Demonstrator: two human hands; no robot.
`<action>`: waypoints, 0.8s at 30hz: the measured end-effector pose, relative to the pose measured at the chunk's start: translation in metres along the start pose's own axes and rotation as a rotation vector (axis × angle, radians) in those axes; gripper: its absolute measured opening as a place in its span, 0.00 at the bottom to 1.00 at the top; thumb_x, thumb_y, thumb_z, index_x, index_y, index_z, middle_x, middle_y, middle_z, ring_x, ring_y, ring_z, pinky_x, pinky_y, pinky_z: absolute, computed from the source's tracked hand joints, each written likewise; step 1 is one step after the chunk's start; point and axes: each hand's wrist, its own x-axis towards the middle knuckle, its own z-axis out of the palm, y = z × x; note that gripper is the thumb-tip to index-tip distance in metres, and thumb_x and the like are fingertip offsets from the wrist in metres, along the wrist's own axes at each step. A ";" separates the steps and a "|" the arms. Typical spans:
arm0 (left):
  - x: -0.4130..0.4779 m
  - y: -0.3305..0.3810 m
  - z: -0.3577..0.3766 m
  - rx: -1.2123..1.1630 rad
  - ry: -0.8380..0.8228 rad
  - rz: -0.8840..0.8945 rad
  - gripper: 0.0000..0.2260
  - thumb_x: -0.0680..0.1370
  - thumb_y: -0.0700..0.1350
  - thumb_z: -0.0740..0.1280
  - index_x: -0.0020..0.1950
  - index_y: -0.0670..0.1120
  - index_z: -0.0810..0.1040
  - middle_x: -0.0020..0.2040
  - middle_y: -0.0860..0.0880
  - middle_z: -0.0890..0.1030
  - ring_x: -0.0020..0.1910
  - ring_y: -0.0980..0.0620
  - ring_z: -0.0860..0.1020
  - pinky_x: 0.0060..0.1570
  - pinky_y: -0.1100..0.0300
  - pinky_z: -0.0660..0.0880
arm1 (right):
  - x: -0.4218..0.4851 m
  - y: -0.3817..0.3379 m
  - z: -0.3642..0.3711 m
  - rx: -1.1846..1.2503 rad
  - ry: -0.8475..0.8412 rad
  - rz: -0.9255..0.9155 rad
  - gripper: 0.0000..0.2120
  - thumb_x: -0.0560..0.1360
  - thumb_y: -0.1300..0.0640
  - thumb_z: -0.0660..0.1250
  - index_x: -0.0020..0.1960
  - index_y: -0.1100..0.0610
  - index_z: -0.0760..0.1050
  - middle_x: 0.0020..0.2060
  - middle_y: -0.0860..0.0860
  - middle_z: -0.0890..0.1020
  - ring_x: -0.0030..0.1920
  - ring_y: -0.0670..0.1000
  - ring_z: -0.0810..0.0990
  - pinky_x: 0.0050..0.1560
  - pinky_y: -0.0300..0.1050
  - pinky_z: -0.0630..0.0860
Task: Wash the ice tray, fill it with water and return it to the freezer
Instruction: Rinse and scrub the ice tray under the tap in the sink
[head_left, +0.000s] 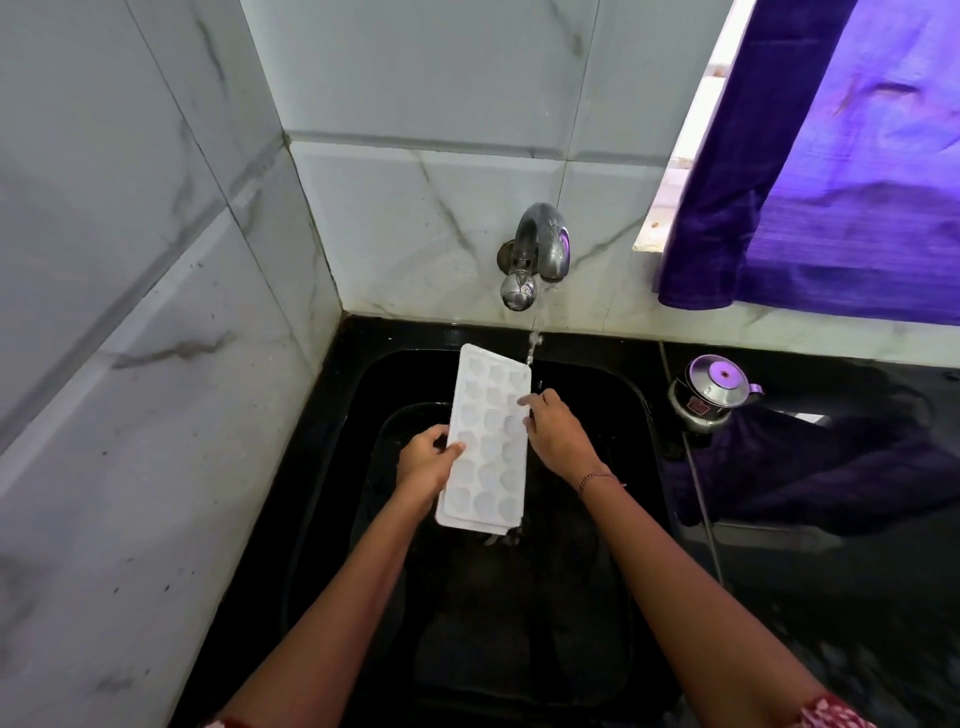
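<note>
Two forearms reach in from the near edge, one red-patterned sleeve (831, 714) at the right elbow. One bracelet (597, 478) on the right wrist.

We count one tray (485, 457), white, held over the sink (641, 400), clear of its floor. Left hand (423, 460) grips the left long edge about halfway along: thumb on the top face, fingers curled round the rim. Right hand (556, 434) sits straight across from that grip on the right long edge, fingertips lying on the cells; we cannot tell whether its thumb clamps beneath.

Tray's long axis runs away from us towards the wall, far end leaning a little right. Cells face up, three across; rows partly covered by fingers, so we give no count. Water drips off the near end, below both grips.

One tap (540, 249) on the wall beyond the grip, running. One stream (534, 340) falls just past the far right corner of the tray, beyond the right fingertips.

Right of the grip, well apart: one steel pot (714, 392) on the black counter, one dark cloth (805, 467) beside it. Above those, one purple curtain (831, 182). Left of the grip, marbled tiles (156, 364).
</note>
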 end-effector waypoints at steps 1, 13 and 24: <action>-0.002 -0.002 0.000 -0.058 -0.018 -0.024 0.10 0.76 0.42 0.67 0.57 0.44 0.77 0.46 0.45 0.82 0.45 0.46 0.81 0.46 0.54 0.78 | 0.000 0.001 0.000 -0.022 0.002 -0.005 0.16 0.80 0.58 0.57 0.67 0.57 0.69 0.59 0.55 0.70 0.56 0.54 0.73 0.52 0.44 0.73; -0.021 0.005 0.001 -0.348 -0.137 -0.137 0.05 0.79 0.40 0.64 0.53 0.46 0.76 0.45 0.49 0.80 0.40 0.54 0.78 0.31 0.61 0.72 | 0.000 -0.005 -0.012 -0.236 0.036 -0.015 0.18 0.79 0.49 0.59 0.66 0.54 0.69 0.59 0.54 0.69 0.59 0.54 0.68 0.50 0.46 0.72; -0.016 0.014 -0.003 -0.351 -0.188 -0.118 0.04 0.79 0.41 0.63 0.52 0.48 0.76 0.45 0.48 0.82 0.41 0.51 0.80 0.33 0.58 0.75 | 0.007 -0.005 -0.026 -0.188 0.003 -0.011 0.18 0.80 0.51 0.58 0.65 0.58 0.69 0.58 0.56 0.68 0.56 0.56 0.71 0.52 0.49 0.74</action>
